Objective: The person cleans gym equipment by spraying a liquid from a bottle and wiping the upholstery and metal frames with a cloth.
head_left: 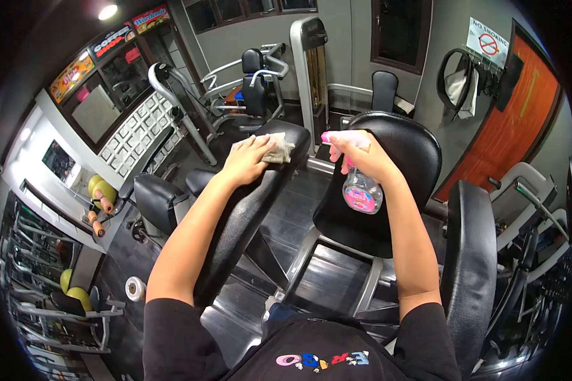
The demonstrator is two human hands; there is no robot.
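Note:
My left hand [251, 159] presses a pale, crumpled cloth [278, 148] onto the far end of a long black padded bench [241, 216]. Its fingers lie over the cloth, which sticks out past them on the right. In my right hand [370, 156] is a clear spray bottle [362, 191] with a pink label and a pink-and-white trigger head. My fingers wrap its neck and trigger, and the nozzle points left toward the cloth. Behind the bottle stands a black padded seat back [408, 147], which it overlaps in this view.
Another black pad [469, 273] rises close to my right arm. A tall weight-stack machine [309, 76] and a seated machine [253, 86] stand ahead. At left are a smaller black pad [159, 202] and a white roll-shaped object [135, 289] on the floor. An orange door [499, 136] is at right.

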